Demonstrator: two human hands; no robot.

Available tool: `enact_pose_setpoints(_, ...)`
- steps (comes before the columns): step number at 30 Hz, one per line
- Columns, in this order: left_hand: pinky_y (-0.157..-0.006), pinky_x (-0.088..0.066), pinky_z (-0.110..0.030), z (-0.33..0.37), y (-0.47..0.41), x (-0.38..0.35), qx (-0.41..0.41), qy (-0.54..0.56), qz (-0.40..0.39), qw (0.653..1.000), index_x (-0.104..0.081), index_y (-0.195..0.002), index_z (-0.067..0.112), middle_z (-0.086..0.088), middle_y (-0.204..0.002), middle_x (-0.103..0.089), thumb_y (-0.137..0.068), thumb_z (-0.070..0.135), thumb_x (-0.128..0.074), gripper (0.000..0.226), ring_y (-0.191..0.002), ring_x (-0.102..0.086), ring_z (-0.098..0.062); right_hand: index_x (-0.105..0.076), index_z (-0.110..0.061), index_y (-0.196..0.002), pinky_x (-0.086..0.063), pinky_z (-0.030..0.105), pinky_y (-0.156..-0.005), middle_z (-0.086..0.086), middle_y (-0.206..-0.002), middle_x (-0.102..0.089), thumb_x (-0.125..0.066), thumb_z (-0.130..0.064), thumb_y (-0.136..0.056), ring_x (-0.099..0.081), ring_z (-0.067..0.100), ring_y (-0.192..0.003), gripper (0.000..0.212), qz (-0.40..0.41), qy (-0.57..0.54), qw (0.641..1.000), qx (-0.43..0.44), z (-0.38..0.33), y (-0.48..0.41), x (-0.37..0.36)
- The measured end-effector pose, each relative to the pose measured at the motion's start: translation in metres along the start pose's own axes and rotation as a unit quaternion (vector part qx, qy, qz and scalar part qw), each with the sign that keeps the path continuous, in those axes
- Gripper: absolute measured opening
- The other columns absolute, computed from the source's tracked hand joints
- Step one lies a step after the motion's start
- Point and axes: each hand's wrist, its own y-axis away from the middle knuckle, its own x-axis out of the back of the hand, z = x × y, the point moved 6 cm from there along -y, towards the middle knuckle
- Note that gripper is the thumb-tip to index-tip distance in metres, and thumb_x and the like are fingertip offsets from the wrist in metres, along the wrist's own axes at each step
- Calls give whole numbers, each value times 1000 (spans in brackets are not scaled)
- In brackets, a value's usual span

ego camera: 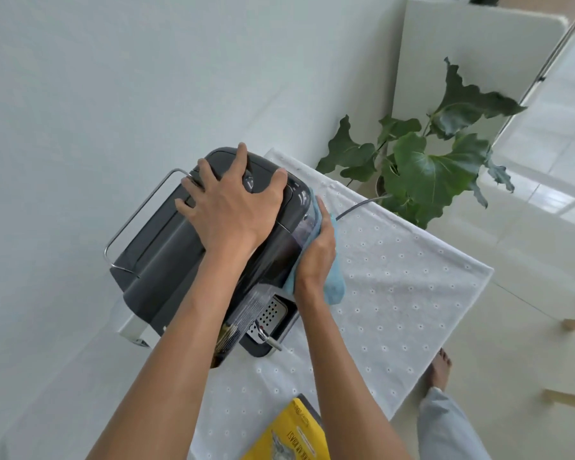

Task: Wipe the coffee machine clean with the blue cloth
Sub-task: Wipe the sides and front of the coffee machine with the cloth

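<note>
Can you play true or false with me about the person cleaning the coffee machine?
1. The left hand lies flat on top of the dark grey coffee machine. True.
2. The right hand presses a red cloth. False: it presses a soft blue cloth to the machine's side.
3. A green leafy plant stands beyond the white dotted tablecloth. True.
4. The yellow packet sits on the machine. False: it lies on the tablecloth.
</note>
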Motion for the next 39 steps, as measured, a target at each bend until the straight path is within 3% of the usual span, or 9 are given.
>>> enact_pose_setpoints(3, -115, -8, -64, 0, 0, 0, -1, 1, 2, 1000, -21, -151, 49, -12, -163, -14, -79, 82, -33, 80, -148, -9, -41, -50, -44, -147, -36, 53, -119, -6, -150, -55, -30, -54, -97, -47, 15, -142, 54, 43, -11, 999, -30, 37, 18, 14)
enact_pose_setpoints(8, -115, -9, -65, -1, -1, 0, -12, 3, 3, 1000, -22, -151, 48, -13, -163, -15, -79, 81, -34, 80, -148, -10, -42, -31, -37, -158, -12, 45, -129, -18, -166, -27, -24, -37, -100, -14, 6, -157, 58, 56, 11, 998, 40, -8, 64, -8)
enact_pose_setpoints(15, -115, -9, -64, -5, -1, -1, -28, 4, 10, 1000, -23, -151, 48, -13, -163, -16, -78, 79, -36, 80, -148, -11, -41, -44, -41, -151, -23, 51, -125, -16, -157, -45, -23, -48, -102, -34, 6, -149, 53, -22, 45, 997, 54, 37, -1, 16)
enact_pose_setpoints(22, -114, -10, -65, -5, -1, -1, -28, 2, 11, 1000, -23, -150, 50, -13, -162, -17, -78, 79, -36, 79, -148, -11, -41, -26, -42, -153, -10, 45, -129, -18, -166, -25, -27, -44, -102, -14, -1, -155, 51, 61, 32, 998, -4, 55, 45, 18)
enact_pose_setpoints(26, -115, -10, -64, -5, 1, -1, -31, -1, 11, 999, -22, -151, 49, -13, -163, -16, -80, 78, -37, 78, -148, -10, -41, -23, -46, -157, -6, 45, -130, -21, -168, -19, -24, -41, -104, -7, 2, -157, 53, 16, 26, 998, 52, -3, 65, -7)
enact_pose_setpoints(29, -115, -9, -62, -4, 2, -1, -29, -1, 12, 1000, -22, -151, 49, -14, -163, -15, -81, 78, -36, 77, -149, -9, -41, -39, -58, -146, -16, 48, -127, -18, -161, -39, -24, -46, -102, -24, 10, -155, 48, -57, 8, 994, 97, -45, 43, -21)
enact_pose_setpoints(33, -117, -9, -60, -4, 4, -2, -32, 2, 18, 999, -23, -151, 48, -15, -163, -15, -81, 77, -35, 77, -149, -9, -41, -73, -27, -116, -57, 26, -89, -3, -115, -75, -33, -33, -109, -69, 13, -109, 41, -120, -18, 992, -25, -40, -2, -12)
enact_pose_setpoints(36, -117, -8, -61, -4, 2, -1, -30, 6, 18, 999, -23, -151, 47, -16, -163, -15, -82, 75, -35, 76, -148, -8, -43, -79, -18, -97, -60, 40, -87, 8, -102, -79, -35, -48, -106, -75, 26, -95, 54, -174, 36, 975, -132, -18, -12, -3)
enact_pose_setpoints(39, -118, -9, -59, -4, 4, -1, -32, 2, 18, 999, -23, -151, 47, -17, -163, -15, -83, 75, -34, 75, -149, -7, -44, -78, -16, -109, -58, 31, -81, 8, -106, -80, -35, -50, -108, -77, 19, -95, 54, -201, 69, 963, -164, -15, -16, 3)
